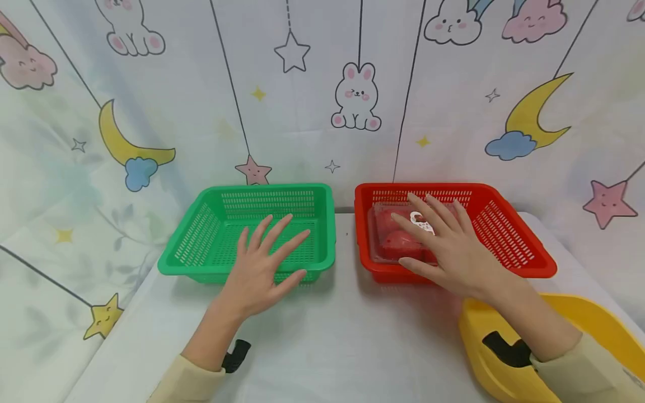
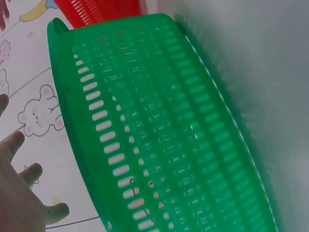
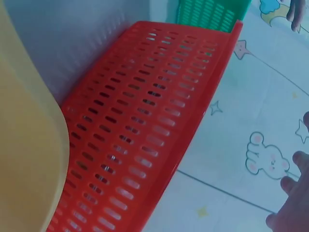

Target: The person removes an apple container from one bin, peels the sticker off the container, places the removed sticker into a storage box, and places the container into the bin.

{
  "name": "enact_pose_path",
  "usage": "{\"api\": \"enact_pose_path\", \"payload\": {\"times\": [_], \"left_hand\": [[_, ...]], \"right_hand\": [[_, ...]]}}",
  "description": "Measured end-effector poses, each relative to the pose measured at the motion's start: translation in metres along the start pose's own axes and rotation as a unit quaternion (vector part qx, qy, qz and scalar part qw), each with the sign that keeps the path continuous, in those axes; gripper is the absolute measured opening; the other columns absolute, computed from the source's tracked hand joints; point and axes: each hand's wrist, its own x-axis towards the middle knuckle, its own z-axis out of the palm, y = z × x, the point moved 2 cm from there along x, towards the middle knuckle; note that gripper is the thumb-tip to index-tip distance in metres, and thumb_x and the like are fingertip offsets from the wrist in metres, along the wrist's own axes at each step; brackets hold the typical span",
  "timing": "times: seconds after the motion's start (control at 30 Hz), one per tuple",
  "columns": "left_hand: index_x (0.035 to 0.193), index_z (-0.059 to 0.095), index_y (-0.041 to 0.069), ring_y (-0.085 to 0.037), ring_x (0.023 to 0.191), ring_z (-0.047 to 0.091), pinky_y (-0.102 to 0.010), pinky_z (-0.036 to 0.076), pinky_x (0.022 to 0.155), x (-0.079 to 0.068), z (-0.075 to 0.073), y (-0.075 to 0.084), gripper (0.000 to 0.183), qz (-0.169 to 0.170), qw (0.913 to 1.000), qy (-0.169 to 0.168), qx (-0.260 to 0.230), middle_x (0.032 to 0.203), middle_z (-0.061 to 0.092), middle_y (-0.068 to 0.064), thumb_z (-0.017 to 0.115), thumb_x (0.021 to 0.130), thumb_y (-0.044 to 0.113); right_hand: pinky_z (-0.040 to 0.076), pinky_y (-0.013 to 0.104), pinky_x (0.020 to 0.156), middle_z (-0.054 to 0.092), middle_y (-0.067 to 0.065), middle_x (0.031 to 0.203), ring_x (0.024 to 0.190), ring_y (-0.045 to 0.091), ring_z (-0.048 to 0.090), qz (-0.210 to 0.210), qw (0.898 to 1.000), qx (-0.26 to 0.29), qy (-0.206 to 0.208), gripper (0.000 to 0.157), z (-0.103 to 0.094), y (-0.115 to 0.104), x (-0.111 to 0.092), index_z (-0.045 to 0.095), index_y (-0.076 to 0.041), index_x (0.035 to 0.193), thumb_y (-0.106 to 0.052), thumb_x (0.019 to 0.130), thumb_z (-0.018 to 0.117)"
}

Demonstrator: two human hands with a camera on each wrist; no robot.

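Cream sleeves [image 1: 594, 369] come closest to the lens, the right one crossing a yellow basin [image 1: 481, 322] that sits on the near side of the red slotted basket [image 1: 393, 273]. Out of the right sleeve, the right hand [image 1: 456, 254] hangs above that basket, fingers spread, pinching nothing. Beneath its fingers, inside the red basket toward the left wall, lies a clear plastic clamshell pack [image 1: 398, 246] with rounded red contents, probably fruit; the walls should keep it from sliding away. Left of the red basket, across a narrow gap, the left hand [image 1: 254, 277] is held likewise spread and free before a green slotted basket [image 1: 201, 271], whose floor shows bare. Both baskets stand side by side, likely so that each hand has one within easy reach.

On the pack, a white label [image 1: 421, 220] carries a red picture and some small characters, partly covered by fingers and too small to read. Neither basket shows a readable brand; behind the red basket, the printed backdrop [image 1: 302, 112] bears drawings only.
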Motion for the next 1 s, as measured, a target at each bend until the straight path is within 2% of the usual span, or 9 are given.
{"api": "enact_pose_path", "payload": {"times": [0.2,0.27,0.37,0.5,0.6,0.77,0.9,1.0], "left_hand": [[0.154,0.042,0.033,-0.033,0.150,0.015,-0.075,0.015,0.108,0.019,0.016,0.011,0.061,-0.023,0.9994,0.002,-0.026,0.165,0.023,-0.001,0.042,0.100,0.060],[0.154,0.042,0.033,-0.031,0.151,0.015,-0.073,0.015,0.110,0.028,0.021,0.015,0.060,-0.031,0.9987,0.005,-0.041,0.165,0.023,0.000,0.047,0.099,0.056],[0.155,0.041,0.033,-0.029,0.151,0.015,-0.072,0.016,0.111,0.040,0.028,0.023,0.062,-0.045,0.9967,0.008,-0.068,0.165,0.022,0.001,0.052,0.097,0.052],[0.155,0.040,0.031,-0.030,0.150,0.017,-0.070,0.017,0.112,0.047,0.037,0.035,0.065,-0.062,0.9932,0.006,-0.099,0.165,0.023,-0.001,0.054,0.095,0.050],[0.154,0.043,0.029,-0.029,0.149,0.019,-0.067,0.020,0.113,0.051,0.045,0.046,0.064,-0.066,0.9903,0.011,-0.122,0.163,0.027,-0.003,0.055,0.094,0.049],[0.155,0.041,0.028,-0.024,0.148,0.020,-0.058,0.032,0.112,0.061,0.056,0.061,0.065,-0.067,0.9846,0.014,-0.161,0.162,0.029,-0.004,0.055,0.095,0.047],[0.156,0.038,0.031,-0.019,0.148,0.021,-0.052,0.043,0.105,0.067,0.062,0.071,0.065,-0.094,0.9751,0.011,-0.201,0.163,0.027,0.000,0.056,0.096,0.046],[0.157,0.036,0.032,-0.018,0.147,0.021,-0.049,0.049,0.099,0.070,0.067,0.080,0.067,-0.126,0.9594,0.012,-0.252,0.163,0.024,0.002,0.060,0.095,0.043]], "right_hand": [[-0.003,0.063,0.117,0.008,0.007,0.168,0.151,0.036,0.007,0.027,1.000,0.012,-0.011,0.082,-0.002,0.012,0.005,0.031,-0.030,0.160,-0.048,0.091,0.070],[0.002,0.065,0.117,0.010,0.008,0.168,0.150,0.037,0.009,0.036,0.999,0.017,-0.007,0.083,-0.003,0.018,0.007,0.031,-0.029,0.160,-0.046,0.090,0.072],[0.016,0.068,0.114,0.013,0.009,0.167,0.148,0.038,0.014,0.048,0.998,0.027,0.000,0.084,-0.005,0.026,0.010,0.033,-0.028,0.159,-0.041,0.088,0.075],[0.029,0.071,0.106,0.015,0.010,0.166,0.146,0.039,0.018,0.077,0.996,0.048,-0.002,0.084,-0.003,0.033,0.009,0.032,-0.028,0.160,-0.038,0.089,0.076],[0.034,0.072,0.102,0.015,0.010,0.166,0.146,0.039,0.019,0.102,0.993,0.065,-0.008,0.084,-0.001,0.038,0.006,0.030,-0.027,0.160,-0.037,0.090,0.074],[0.040,0.072,0.097,0.013,0.012,0.167,0.146,0.043,0.020,0.138,0.986,0.086,-0.021,0.084,0.001,0.052,0.008,0.025,-0.026,0.162,-0.035,0.093,0.072],[0.041,0.073,0.095,0.012,0.015,0.166,0.147,0.044,0.017,0.167,0.980,0.105,-0.026,0.085,0.000,0.067,0.009,0.022,-0.025,0.163,-0.034,0.094,0.071],[0.040,0.074,0.094,0.013,0.017,0.166,0.147,0.045,0.017,0.187,0.974,0.121,-0.030,0.085,0.000,0.078,0.010,0.020,-0.023,0.163,-0.034,0.096,0.070]]}}
